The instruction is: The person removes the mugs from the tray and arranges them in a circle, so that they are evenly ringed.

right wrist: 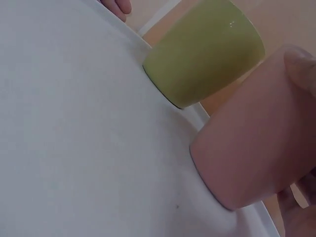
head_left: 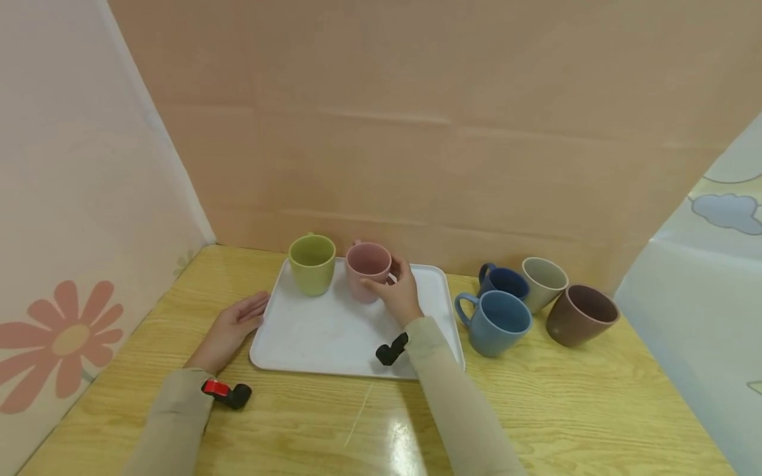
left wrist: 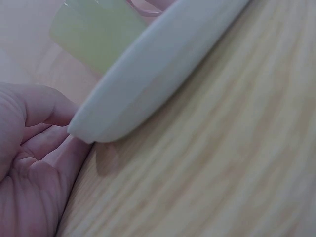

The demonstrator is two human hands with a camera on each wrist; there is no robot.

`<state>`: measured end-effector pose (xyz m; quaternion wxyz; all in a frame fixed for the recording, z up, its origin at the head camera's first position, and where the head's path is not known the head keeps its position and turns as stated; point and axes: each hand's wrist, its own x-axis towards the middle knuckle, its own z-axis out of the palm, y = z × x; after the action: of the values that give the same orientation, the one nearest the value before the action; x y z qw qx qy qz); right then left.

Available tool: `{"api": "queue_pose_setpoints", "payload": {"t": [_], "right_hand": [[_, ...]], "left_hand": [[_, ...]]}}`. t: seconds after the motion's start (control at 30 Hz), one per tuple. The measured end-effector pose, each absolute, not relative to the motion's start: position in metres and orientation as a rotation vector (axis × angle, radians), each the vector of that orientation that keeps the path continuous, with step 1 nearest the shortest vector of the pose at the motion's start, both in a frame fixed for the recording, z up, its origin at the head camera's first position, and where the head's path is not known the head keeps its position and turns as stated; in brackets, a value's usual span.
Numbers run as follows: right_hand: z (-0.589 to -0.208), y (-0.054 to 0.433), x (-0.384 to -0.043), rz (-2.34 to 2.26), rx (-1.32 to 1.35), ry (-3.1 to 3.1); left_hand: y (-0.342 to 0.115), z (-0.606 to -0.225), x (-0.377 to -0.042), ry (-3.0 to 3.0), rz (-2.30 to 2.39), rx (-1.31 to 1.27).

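Note:
My right hand [head_left: 400,291] holds a pink mug [head_left: 368,272], the thumb on its near side and the fingers around its right and back. This mug stands upright at the back of a white tray [head_left: 321,340]. Just left of it, apart, is a yellow-green mug [head_left: 312,264], also on the tray with its handle turned to the back. At the tray's left edge my left hand [head_left: 235,325] lies on the table, fingers extended. In the left wrist view, its fingers [left wrist: 52,106] meet the tray's raised rim [left wrist: 128,94].
Right of the tray, several mugs stand close together on the wooden table [head_left: 536,403]: dark blue mug [head_left: 503,281], light blue mug [head_left: 499,322], beige mug [head_left: 544,283] and brown mug [head_left: 580,314]. An orange-brown wall [head_left: 417,132] rises behind; patterned panels flank both sides.

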<state>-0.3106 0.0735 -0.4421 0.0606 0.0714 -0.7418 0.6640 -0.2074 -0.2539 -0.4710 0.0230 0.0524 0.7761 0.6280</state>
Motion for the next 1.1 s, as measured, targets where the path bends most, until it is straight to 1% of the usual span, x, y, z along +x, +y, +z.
{"api": "queue_pose_setpoints", "payload": {"t": [0.33, 0.63, 1.1], "right_hand": [[-0.436, 0.071, -0.296, 1.924, 0.230, -2.331], [-0.431, 0.072, -0.302, 1.915, 0.345, -2.398], [-0.434, 0.075, -0.292, 1.845, 0.230, -2.349]], "left_hand": [[-0.254, -0.469, -0.207, 2.414, 1.931, 0.156], [-0.258, -0.470, -0.208, 2.434, 1.925, 0.170], [-0.256, -0.472, -0.208, 2.432, 1.922, 0.179]]}}
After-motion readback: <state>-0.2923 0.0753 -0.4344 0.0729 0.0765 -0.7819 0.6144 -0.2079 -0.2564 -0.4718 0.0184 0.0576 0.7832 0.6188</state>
